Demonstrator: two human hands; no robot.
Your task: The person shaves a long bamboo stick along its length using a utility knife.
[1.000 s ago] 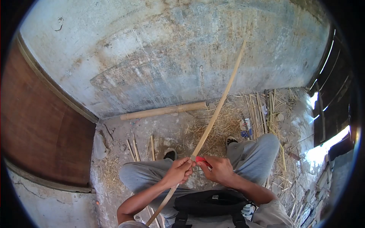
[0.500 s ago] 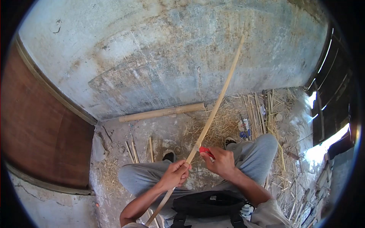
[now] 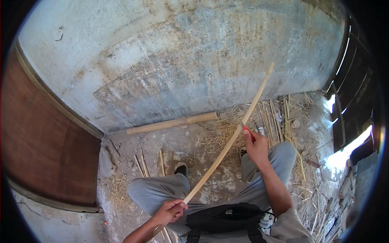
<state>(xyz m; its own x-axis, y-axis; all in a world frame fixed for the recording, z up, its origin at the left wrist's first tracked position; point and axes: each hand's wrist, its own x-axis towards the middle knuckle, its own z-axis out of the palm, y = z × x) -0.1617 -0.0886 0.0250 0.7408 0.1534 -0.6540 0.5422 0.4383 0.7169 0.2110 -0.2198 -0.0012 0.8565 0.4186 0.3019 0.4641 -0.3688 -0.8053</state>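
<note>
A long, pale bamboo strip (image 3: 221, 156) slants across the view, bowed slightly, its far end up against the background of the wall. Near its lower end my left hand (image 3: 172, 210) is wrapped around it, above my left thigh. My right hand (image 3: 257, 149) grips a red-handled knife (image 3: 246, 129), whose blade lies against the strip's upper half. The lower tail of the strip passes behind my left hand and is mostly hidden.
A thick bamboo pole (image 3: 172, 124) lies along the base of the stained wall (image 3: 194, 60). Curly shavings (image 3: 227, 131) and loose strips (image 3: 279, 117) litter the floor. A brown door panel (image 3: 44, 137) is at left. A black bag (image 3: 223, 218) rests at my waist.
My right hand has slid the knife up along the strip, away from me. My left hand has moved down and left, drawing the strip's far end lower and tilting it more.
</note>
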